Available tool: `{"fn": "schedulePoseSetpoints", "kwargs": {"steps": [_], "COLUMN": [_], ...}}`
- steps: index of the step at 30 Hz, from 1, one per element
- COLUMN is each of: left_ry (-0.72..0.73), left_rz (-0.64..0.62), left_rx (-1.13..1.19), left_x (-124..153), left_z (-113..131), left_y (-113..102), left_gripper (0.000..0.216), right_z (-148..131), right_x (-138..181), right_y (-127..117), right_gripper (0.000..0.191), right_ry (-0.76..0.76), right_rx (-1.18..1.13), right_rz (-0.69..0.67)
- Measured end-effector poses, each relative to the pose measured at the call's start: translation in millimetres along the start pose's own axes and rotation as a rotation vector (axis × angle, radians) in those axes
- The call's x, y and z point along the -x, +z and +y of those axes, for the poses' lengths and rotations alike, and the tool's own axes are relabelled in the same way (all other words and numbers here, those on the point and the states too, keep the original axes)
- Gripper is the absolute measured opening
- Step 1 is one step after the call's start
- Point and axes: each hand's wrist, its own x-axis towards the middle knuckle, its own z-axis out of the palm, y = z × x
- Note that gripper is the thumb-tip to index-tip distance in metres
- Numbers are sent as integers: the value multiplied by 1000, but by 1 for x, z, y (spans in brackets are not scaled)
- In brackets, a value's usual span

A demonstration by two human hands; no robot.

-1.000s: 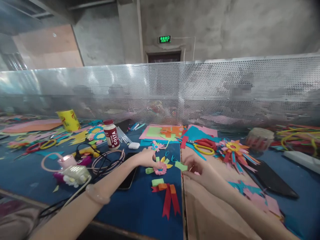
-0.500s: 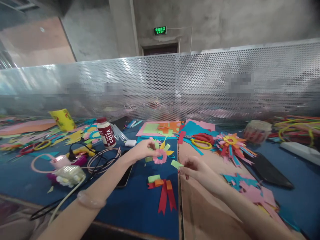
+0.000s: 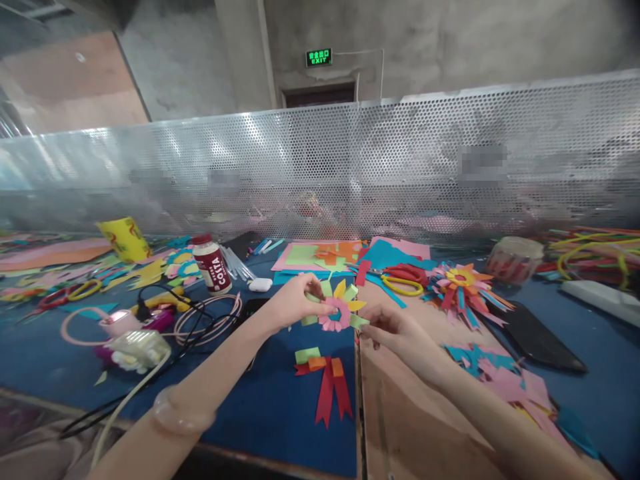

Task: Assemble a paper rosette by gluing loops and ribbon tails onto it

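Observation:
My left hand (image 3: 305, 300) is closed on the left side of a paper flower (image 3: 334, 323), which has a pink ring, a blue centre and green and yellow petals. A green paper strip (image 3: 358, 321) is pinched at its outer end by my right hand (image 3: 387, 328); its inner end meets the right side of the flower. Whether the strip is fixed there I cannot tell. Below the flower, red paper ribbons (image 3: 326, 393) with notched ends lie on the blue tabletop, beside a green strip (image 3: 307, 355) and small orange pieces (image 3: 317, 363).
Red-and-yellow scissors (image 3: 403, 285) and a finished-looking paper flower (image 3: 460, 287) lie to the right, near a black phone (image 3: 540, 340). On the left stand a COITA bottle (image 3: 212, 267) and a cable tangle (image 3: 210, 320). A perforated metal screen (image 3: 320, 167) rises behind.
The flower has moved right in my left hand. The green strip in my right hand, apart from the flower before, now meets its right edge.

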Motion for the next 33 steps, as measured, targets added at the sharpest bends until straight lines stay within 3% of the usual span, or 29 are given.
{"fn": "schedulePoseSetpoints", "kwargs": {"steps": [33], "left_ry": [0], "left_rz": [62], "left_rx": [-23], "left_x": [5], "left_z": [5], "left_y": [5], "left_gripper": [35], "right_z": [-9], "right_x": [4], "right_y": [-1], "right_gripper": [20], "right_ry": [-38], "right_rx": [-62], "right_rz": [-32]}}
